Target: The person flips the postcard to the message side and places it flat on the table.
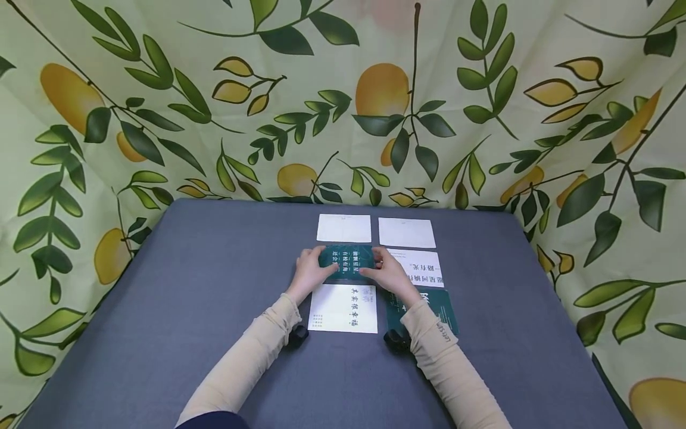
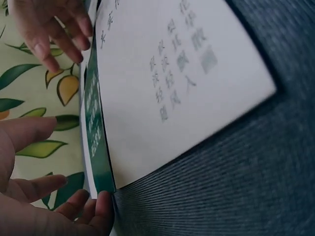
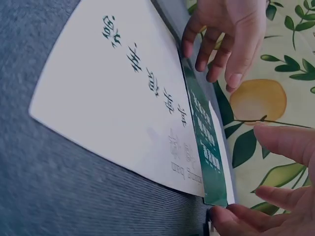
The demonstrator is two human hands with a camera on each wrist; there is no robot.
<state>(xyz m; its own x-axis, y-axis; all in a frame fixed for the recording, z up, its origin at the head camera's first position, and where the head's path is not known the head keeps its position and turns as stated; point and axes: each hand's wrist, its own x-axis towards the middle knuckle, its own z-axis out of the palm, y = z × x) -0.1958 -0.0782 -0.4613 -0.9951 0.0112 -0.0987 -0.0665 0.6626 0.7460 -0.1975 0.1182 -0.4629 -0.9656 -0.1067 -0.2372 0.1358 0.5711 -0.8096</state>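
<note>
Green card [image 1: 347,262], one of six cards that I count on the counter [image 1: 225,298], lies just beyond the lettered white card [image 1: 343,308], the landmark for all places given. Two cards are green, four white. The second green card [image 1: 443,305] lies to the landmark's right across a narrow gap, partly hidden by the right sleeve [image 1: 461,369]; the large-script card [image 1: 417,266] lies beyond and right of the landmark. Farthest beyond it are a nearly unmarked white card [image 1: 344,228], in line with it, and a second unmarked card [image 1: 407,232], farther right.

The first-named card is a dark green rectangle bearing white characters in three lines, its long sides running left to right. I observe the left hand [image 1: 311,271] and the right hand [image 1: 393,275] at its two short edges, fingers loosely parted; whether the fingertips bear on it, I cannot tell.

Broad counter extends left of the landmark and on its near side. Behind the farthest cards, the counter's far edge meets the fruit-patterned cloth [image 1: 332,77].
</note>
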